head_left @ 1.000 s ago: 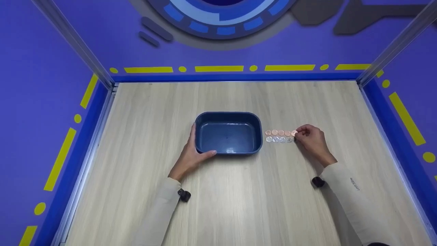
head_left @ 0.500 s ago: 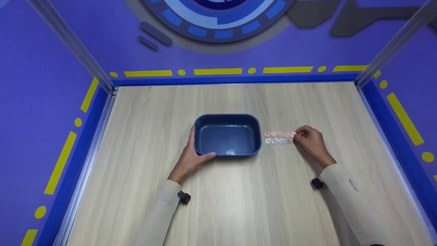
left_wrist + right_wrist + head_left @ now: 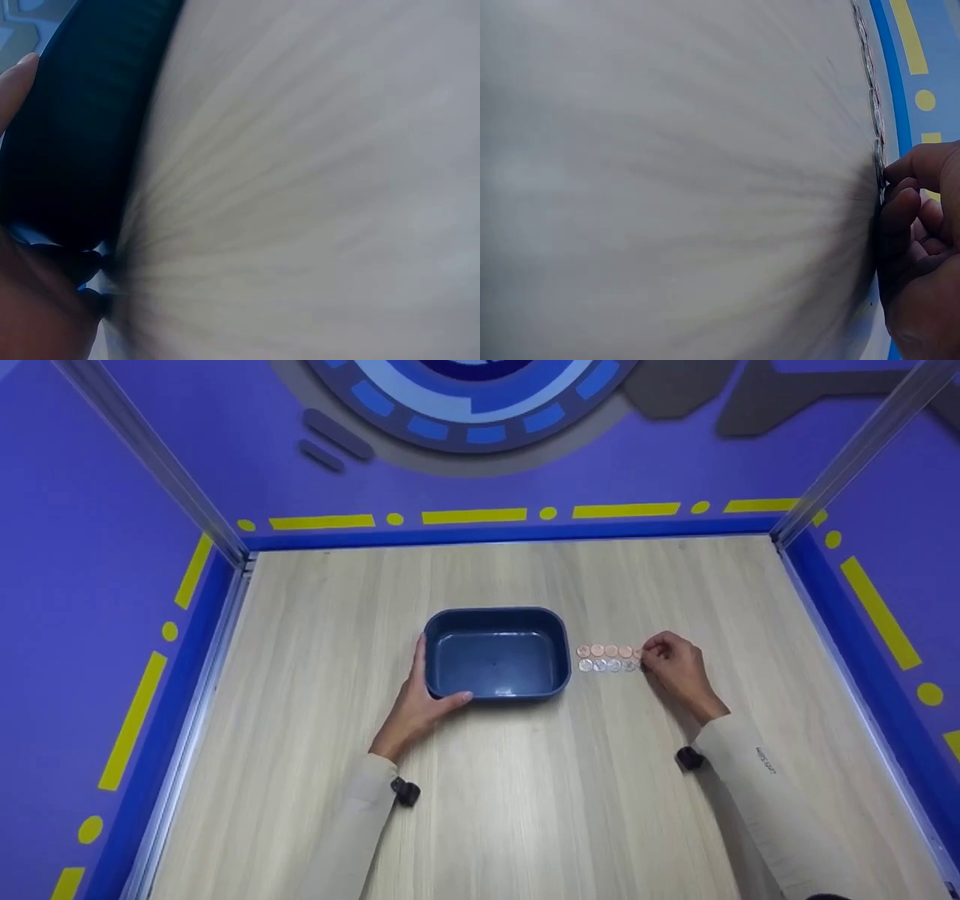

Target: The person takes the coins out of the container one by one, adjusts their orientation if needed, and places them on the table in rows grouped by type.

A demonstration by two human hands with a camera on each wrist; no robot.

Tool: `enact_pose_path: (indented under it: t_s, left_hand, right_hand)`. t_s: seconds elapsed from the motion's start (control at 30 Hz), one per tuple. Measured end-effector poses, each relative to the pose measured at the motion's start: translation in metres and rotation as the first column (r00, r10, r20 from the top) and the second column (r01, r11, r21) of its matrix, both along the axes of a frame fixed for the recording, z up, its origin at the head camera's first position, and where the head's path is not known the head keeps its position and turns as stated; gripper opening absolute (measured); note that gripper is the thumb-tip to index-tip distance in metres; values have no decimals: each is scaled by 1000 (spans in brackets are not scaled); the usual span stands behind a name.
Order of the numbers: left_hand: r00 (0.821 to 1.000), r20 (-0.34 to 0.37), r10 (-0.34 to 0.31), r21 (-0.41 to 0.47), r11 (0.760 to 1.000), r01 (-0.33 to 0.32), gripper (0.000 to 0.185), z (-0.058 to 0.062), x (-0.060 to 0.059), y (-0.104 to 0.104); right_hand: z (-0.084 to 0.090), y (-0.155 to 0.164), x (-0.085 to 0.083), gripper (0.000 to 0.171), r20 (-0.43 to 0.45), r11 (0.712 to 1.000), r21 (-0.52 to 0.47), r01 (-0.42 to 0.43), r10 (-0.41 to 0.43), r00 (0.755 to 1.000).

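Note:
My left hand grips the left front corner of a dark blue rectangular box, its thumb on the front rim and fingers along the left side. The box's dark wall fills the upper left of the left wrist view. To the right of the box lie two rows of coins, copper behind and silver in front. At their right end my right hand pinches the last copper coin, which is partly covered. The right wrist view shows fingertips against the coin line, edge-on.
The coins and box stand on a light wood table. Blue-purple panels with yellow marks enclose its back and sides. Metal posts stand at the back corners.
My right fingertips have shifted very slightly and cover more of the end copper coin. The left hand keeps its hold on the box. The head view has shifted a little.

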State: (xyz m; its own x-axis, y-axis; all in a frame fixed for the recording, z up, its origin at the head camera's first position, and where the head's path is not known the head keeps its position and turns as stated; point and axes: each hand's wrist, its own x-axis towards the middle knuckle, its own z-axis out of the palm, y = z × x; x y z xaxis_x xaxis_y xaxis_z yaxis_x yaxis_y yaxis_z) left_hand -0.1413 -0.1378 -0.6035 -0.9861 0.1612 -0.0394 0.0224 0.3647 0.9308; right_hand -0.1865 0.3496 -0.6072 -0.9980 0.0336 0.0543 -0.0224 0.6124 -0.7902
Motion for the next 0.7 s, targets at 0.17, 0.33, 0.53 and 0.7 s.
enact_pose_path:
  t_s: [0.17, 0.33, 0.53, 0.7]
  left_hand:
    - [1000, 16, -7, -14, 1000, 8, 139, -1, 8, 0]
    - [1000, 26, 16, -21, 1000, -15, 139, 1, 15, -7]
    - [999, 28, 25, -29, 999, -24, 139, 0, 20, -9]
    - [1000, 9, 1, -41, 999, 0, 145, 2, 15, -9]
  right_hand:
    - [-1, -2, 7, 8, -23, 1000, -24, 16, -17, 1000]
    - [-3, -10, 11, 9, -26, 998, -54, 11, -13, 1000]
    - [-3, -12, 14, 11, -11, 997, -77, 11, -12, 1000]
    - [1, -8, 17, 14, 0, 995, -95, 10, -10, 1000]
